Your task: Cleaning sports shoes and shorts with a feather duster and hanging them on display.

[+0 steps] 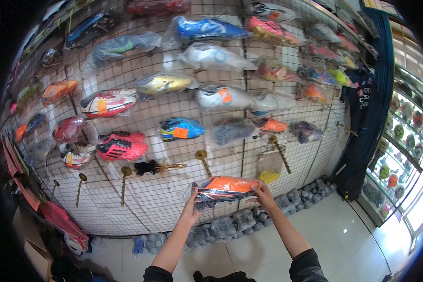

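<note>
Between my two hands is an orange and black sports shoe wrapped in clear plastic, held out level in front of the wire grid wall. My left hand grips its left end, the thumb up along the plastic. Around the right end, the fingers of my right hand are closed. Whether the bag holds one shoe or a pair I cannot tell. Above it on the grid hang a blue shoe with an orange tag and a dark bagged shoe.
Rows of bagged shoes cover the wire grid wall. Bare brass-coloured hooks stick out lower down, beside a black feather duster. Grey wrapped bundles line the wall's foot. Lit shelves stand right; a cardboard box is lower left.
</note>
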`<act>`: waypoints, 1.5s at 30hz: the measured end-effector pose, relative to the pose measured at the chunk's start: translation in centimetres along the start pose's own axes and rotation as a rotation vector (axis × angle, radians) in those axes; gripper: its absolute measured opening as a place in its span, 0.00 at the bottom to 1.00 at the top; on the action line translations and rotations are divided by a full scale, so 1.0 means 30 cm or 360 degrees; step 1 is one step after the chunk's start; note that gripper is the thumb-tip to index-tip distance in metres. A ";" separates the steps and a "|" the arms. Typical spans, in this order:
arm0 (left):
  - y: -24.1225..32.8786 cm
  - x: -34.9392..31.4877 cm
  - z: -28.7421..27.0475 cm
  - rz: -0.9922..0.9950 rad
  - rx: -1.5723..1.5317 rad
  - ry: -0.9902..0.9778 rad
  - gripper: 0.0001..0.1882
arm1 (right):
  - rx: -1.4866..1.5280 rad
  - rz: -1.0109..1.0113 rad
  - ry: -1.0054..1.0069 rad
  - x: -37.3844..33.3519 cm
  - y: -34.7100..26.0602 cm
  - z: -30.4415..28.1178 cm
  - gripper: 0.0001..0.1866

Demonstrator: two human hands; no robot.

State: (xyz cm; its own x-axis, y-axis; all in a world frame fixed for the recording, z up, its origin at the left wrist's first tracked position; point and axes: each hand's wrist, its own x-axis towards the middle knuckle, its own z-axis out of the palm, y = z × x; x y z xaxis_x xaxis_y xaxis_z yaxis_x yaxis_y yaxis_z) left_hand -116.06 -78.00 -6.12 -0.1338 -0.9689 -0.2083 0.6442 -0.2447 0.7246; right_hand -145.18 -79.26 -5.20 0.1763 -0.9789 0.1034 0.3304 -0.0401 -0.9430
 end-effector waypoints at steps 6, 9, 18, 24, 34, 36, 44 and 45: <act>-0.105 0.044 0.173 -0.0075 -0.0083 -0.0293 0.18 | -0.0010 -0.0232 0.0350 -0.101 -0.086 -0.175 0.24; -0.139 0.073 0.302 0.0057 0.0108 -0.0422 0.19 | 0.0027 -0.0325 0.0455 -0.118 -0.127 -0.285 0.25; -0.203 0.319 0.550 0.0149 0.0254 -0.0462 0.27 | 0.0070 -0.0404 0.0599 0.010 -0.254 -0.512 0.26; -0.197 0.517 0.714 0.0270 0.0469 -0.0556 0.29 | -0.0072 -0.0397 0.0618 0.182 -0.372 -0.674 0.23; -0.244 0.783 0.888 0.0813 0.0805 -0.0439 0.27 | -0.0048 -0.0620 0.0597 0.523 -0.476 -0.821 0.21; -0.253 0.843 0.881 0.0812 0.0752 -0.0400 0.27 | -0.0026 -0.0595 0.0532 0.584 -0.476 -0.859 0.21; -0.302 0.967 0.891 0.1104 0.0647 -0.0196 0.27 | -0.0237 -0.0506 0.0398 0.758 -0.451 -0.960 0.21; -0.314 0.982 0.881 0.1111 0.0766 -0.0104 0.25 | -0.0225 -0.0566 0.0346 0.790 -0.434 -0.982 0.21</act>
State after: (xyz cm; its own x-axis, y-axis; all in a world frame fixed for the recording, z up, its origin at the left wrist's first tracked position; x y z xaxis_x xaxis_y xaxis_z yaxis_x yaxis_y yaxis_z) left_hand -145.95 -105.22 -1.72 0.1227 -0.9001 0.4181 0.2066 0.4352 0.8763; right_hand -172.62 -107.83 0.20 -0.1297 -0.9182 0.3744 0.2025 -0.3942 -0.8965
